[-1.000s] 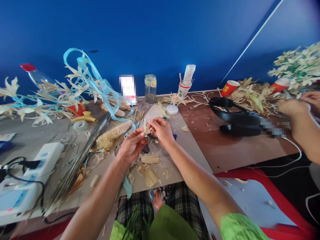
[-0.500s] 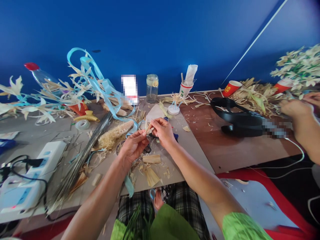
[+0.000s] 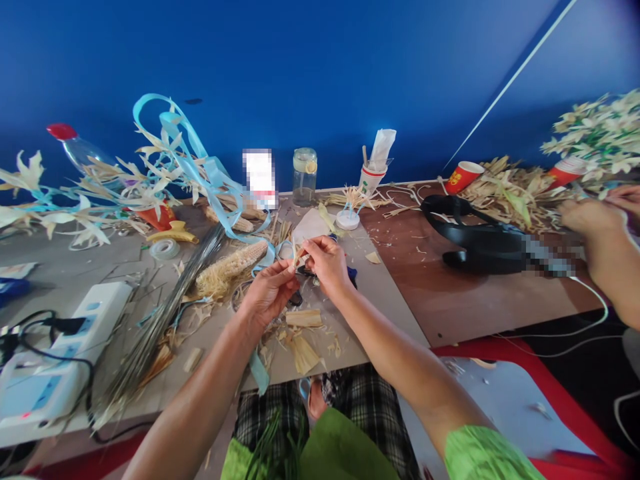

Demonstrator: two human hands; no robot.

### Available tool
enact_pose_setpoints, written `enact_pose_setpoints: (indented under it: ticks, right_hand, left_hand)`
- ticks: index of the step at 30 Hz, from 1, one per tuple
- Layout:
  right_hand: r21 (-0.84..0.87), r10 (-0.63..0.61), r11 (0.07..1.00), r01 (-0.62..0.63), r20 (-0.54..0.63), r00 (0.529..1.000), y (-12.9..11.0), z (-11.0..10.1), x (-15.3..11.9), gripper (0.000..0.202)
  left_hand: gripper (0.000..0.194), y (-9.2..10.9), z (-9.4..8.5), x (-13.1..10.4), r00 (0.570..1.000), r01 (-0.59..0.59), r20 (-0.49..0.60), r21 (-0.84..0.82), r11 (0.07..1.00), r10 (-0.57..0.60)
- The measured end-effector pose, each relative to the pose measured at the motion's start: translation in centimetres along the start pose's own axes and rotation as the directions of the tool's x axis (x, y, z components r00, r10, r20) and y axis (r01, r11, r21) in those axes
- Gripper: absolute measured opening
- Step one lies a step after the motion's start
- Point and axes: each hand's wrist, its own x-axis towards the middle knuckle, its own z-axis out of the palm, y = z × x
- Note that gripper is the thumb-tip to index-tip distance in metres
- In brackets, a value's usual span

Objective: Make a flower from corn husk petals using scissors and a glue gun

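Observation:
Close together over the table's middle, my left hand (image 3: 271, 288) and my right hand (image 3: 326, 261) both pinch a small piece of corn husk (image 3: 297, 255). Its lower end sits between my left thumb and finger, its upper part at my right fingertips. Dark-handled scissors (image 3: 296, 299) lie partly hidden under my hands. Left of them rests a corn cob (image 3: 233, 261) with its silk, beside a bundle of thin wires (image 3: 167, 317). Husk scraps (image 3: 304, 319) are scattered below my hands.
Husk flowers with blue ribbon (image 3: 200, 167) stand at left, near a power strip (image 3: 65, 360) and a tape roll (image 3: 165, 250). A glass jar (image 3: 305, 177) and a cup (image 3: 373, 179) stand by the wall. At right lie a black headset (image 3: 480, 250) and another person's hands (image 3: 593, 217).
My fingers have shifted slightly on the husk piece, which now shows narrower and more upright between them. Everything else looks the same.

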Motion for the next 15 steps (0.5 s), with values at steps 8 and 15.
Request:
enact_pose_setpoints:
  ticks: [8,15]
  right_hand:
    - [0.031,0.011,0.999,-0.011,-0.003,1.0,0.12,0.05,0.01,0.022]
    - [0.028,0.007,1.0,-0.007,-0.014,1.0,0.27,-0.12,0.25,0.023]
  left_hand:
    - [0.017,0.01,0.03,0.02,0.999,-0.021,-0.029,0.02,1.0,0.021]
    - [0.02,-0.05,0.07,-0.02,0.998,-0.048,-0.035,0.057,0.997,0.05]
